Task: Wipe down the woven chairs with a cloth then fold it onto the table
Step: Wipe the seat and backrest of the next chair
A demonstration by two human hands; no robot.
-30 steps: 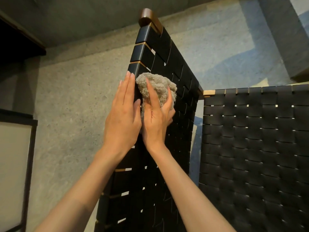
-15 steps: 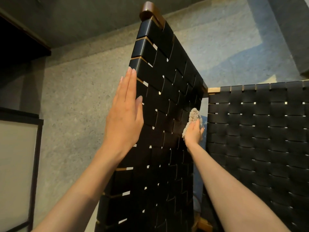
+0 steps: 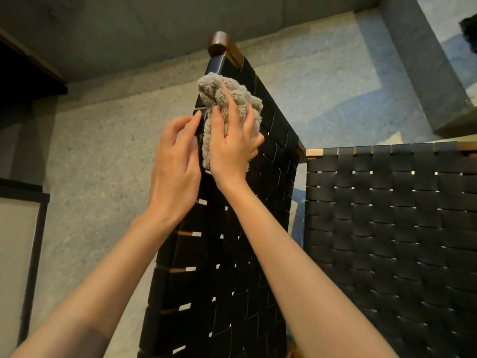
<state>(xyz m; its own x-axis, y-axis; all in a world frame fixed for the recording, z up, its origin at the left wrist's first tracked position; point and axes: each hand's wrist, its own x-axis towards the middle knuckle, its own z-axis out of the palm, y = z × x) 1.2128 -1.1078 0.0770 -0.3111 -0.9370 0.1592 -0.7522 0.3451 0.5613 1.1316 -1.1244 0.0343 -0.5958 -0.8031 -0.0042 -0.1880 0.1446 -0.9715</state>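
Back from the far edge, my right hand [image 3: 232, 148] has swept the cloth [image 3: 210, 93] up to the near woven chair's [image 3: 219, 267] top left, fingers clutching the bunched pile against the straps. My left hand [image 3: 178, 164], just left of the cloth, now curls round that chair's left edge. Farther right stands the second woven chair [image 3: 387, 228].

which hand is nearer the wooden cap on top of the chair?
Right. The right hand, holding the cloth against the chair, is below the cap; the left hand holds the chair's edge lower, further left.
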